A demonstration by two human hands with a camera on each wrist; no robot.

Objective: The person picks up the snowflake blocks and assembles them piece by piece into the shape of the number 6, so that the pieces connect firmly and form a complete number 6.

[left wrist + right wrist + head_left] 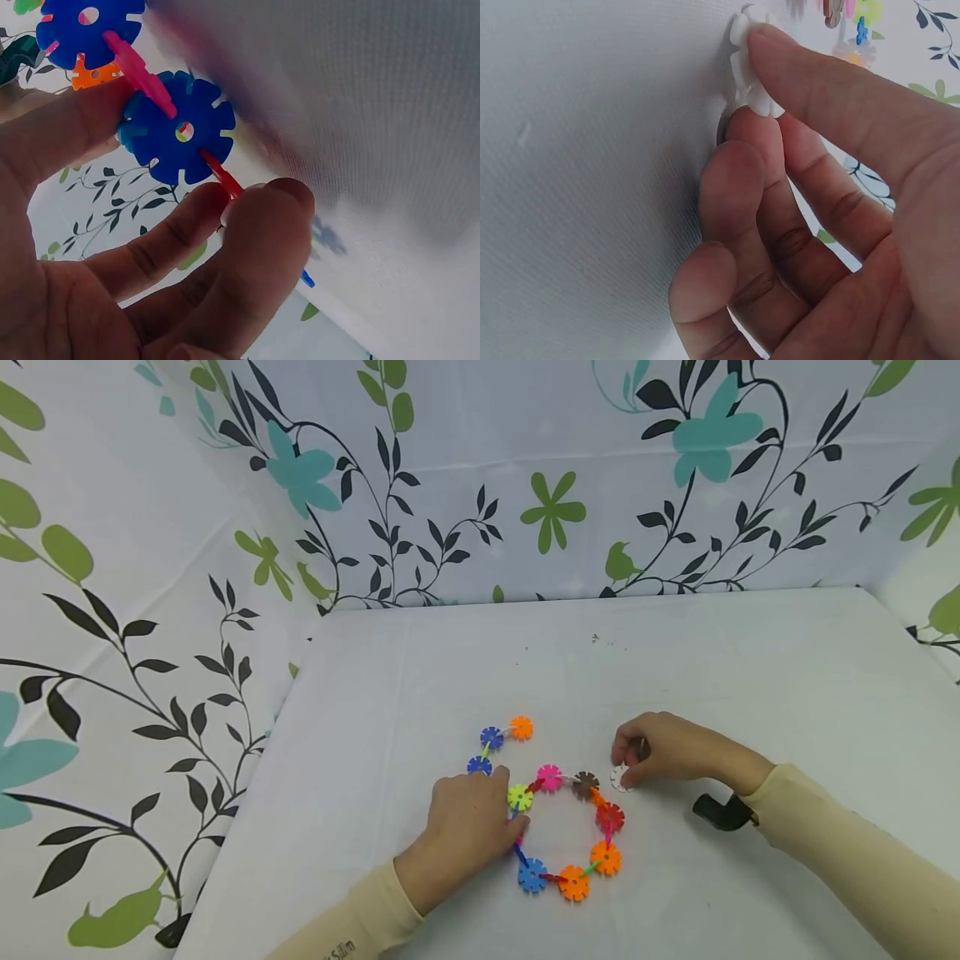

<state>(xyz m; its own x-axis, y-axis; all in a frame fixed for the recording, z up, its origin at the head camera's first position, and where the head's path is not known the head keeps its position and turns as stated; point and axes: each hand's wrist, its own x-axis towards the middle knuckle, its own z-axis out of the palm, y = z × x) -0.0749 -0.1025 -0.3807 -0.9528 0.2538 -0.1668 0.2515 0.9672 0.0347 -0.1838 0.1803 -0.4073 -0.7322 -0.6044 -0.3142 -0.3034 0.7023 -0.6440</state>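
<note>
Notched plastic discs are slotted together into a chain, with a ring of orange discs (573,883), a red disc (610,817), a brown disc (586,786) and others. From the ring's left side a tail leads up to an orange disc (521,727). My left hand (472,814) covers part of the chain there; in the left wrist view its thumb and finger pinch a red piece (223,176) slotted into a blue disc (182,129). Right of the ring, my right hand (671,750) pinches a white disc (619,777) against the table, separate from the chain.
A white cloth covers the table (420,677). Behind it and to the left hang sheets printed with leaves and flowers (551,514). A black device (722,812) sits at the right wrist, just above the cloth.
</note>
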